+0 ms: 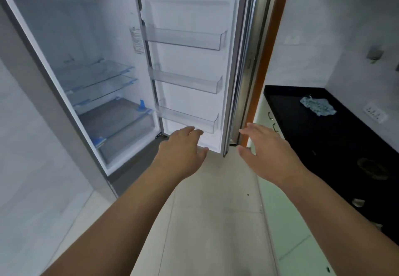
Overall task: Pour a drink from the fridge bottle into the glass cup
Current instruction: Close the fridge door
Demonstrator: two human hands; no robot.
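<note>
Your fridge stood open, with its door swung wide to the right. Both your arms reached out toward it. Your left hand was low in front of the door, just below the bottom door shelf, with its fingers loose and spread, holding nothing. Your right hand was near the door's outer edge, fingers straight and apart, also holding nothing. It touched nothing that you could see. The bottle and the glass cup did not show anywhere. A black counter sat to your right, with a crumpled clear wrapper lying on it.
</note>
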